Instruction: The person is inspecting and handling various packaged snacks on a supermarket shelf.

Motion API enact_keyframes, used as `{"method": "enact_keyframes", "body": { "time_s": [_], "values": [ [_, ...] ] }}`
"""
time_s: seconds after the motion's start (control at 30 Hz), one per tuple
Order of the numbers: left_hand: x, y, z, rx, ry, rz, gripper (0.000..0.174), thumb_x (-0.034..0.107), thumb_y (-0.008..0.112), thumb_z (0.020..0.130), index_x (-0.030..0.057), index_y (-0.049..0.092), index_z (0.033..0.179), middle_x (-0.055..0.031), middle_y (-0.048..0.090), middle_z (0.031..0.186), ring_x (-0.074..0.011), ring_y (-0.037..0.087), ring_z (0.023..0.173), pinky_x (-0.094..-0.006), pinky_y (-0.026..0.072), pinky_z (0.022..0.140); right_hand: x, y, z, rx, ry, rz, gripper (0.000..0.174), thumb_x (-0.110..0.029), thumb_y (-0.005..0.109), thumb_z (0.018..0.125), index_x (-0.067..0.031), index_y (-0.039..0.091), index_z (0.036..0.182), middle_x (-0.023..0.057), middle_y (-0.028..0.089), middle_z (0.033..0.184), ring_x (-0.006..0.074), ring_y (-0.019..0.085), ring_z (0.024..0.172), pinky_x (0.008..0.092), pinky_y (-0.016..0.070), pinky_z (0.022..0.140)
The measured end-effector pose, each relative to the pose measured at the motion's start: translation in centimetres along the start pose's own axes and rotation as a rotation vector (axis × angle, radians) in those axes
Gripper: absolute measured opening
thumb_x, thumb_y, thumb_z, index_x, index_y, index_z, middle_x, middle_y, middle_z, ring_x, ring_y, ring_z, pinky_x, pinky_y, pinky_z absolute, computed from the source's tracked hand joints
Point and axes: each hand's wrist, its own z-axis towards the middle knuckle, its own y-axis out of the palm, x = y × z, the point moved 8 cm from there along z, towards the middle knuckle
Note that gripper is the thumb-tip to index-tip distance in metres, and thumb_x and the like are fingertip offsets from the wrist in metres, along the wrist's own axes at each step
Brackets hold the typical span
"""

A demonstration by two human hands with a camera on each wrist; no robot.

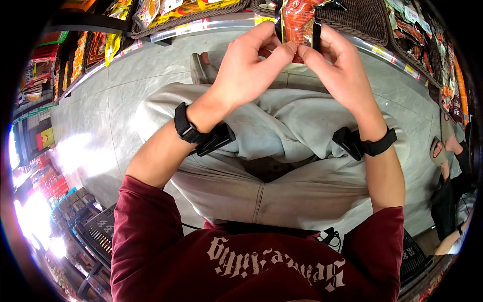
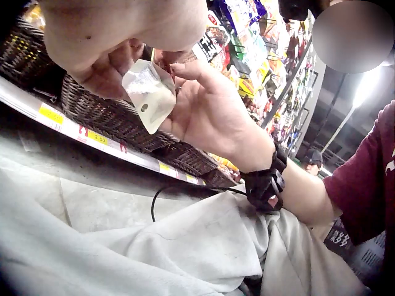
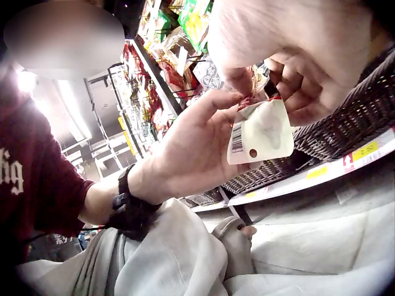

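Note:
A snack packet (image 1: 298,24) with reddish-brown contents and black side edges is held between both hands at the top of the head view. My left hand (image 1: 250,68) grips its left edge, thumb on the front. From the other side my right hand (image 1: 345,64) pinches the right edge, and the two thumb tips nearly meet low on the packet. The wrist views show the packet's pale back (image 3: 264,131), with a barcode and a round hole near one end. Curled fingers hide part of the packet.
Wicker baskets (image 1: 352,21) of packaged snacks line a low shelf with price labels (image 1: 187,28) along its edge. More packets hang higher up (image 2: 244,37). Tiled floor (image 1: 85,110) surrounds the seated or crouching wearer's legs. Another person's sandalled foot (image 1: 438,151) is at right.

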Motion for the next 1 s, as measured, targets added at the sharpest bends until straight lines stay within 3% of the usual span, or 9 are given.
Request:
{"method": "enact_keyframes", "body": {
  "time_s": [0.17, 0.37, 1.0],
  "values": [
    [0.1, 0.1, -0.1, -0.018, 0.012, 0.012, 0.023, 0.022, 0.073, 0.096, -0.0002, 0.065, 0.097, -0.0035, 0.067, 0.081, -0.0099, 0.061, 0.073, -0.029, 0.053, 0.07, 0.9, -0.7, 0.1, 0.032, 0.025, 0.05, 0.019, -0.014, 0.07, 0.1, -0.0013, 0.071, 0.114, -0.0024, 0.072, 0.09, 0.003, 0.06, 0.077, 0.0246, 0.0491, 0.069],
    [0.5, 0.3, -0.2, -0.028, 0.033, 0.009, 0.024, 0.022, 0.072, 0.096, 0.0008, 0.07, 0.107, -0.0032, 0.067, 0.085, -0.01, 0.062, 0.075, -0.0288, 0.0537, 0.071, 0.5, -0.8, 0.1, 0.041, -0.001, 0.055, 0.018, -0.015, 0.07, 0.099, -0.0014, 0.072, 0.112, -0.004, 0.069, 0.086, 0.0025, 0.055, 0.074, 0.0241, 0.0473, 0.067],
    [1.4, 0.1, -0.3, -0.026, 0.039, 0.078, 0.024, 0.022, 0.073, 0.094, 0.0018, 0.072, 0.106, -0.0037, 0.069, 0.084, -0.0105, 0.062, 0.073, -0.0285, 0.0539, 0.07, 0.3, -0.9, 0.2, 0.021, -0.014, 0.008, 0.02, -0.018, 0.068, 0.103, -0.0002, 0.072, 0.113, -0.006, 0.065, 0.084, 0.001, 0.052, 0.073, 0.0232, 0.0456, 0.064]
  ]
}}
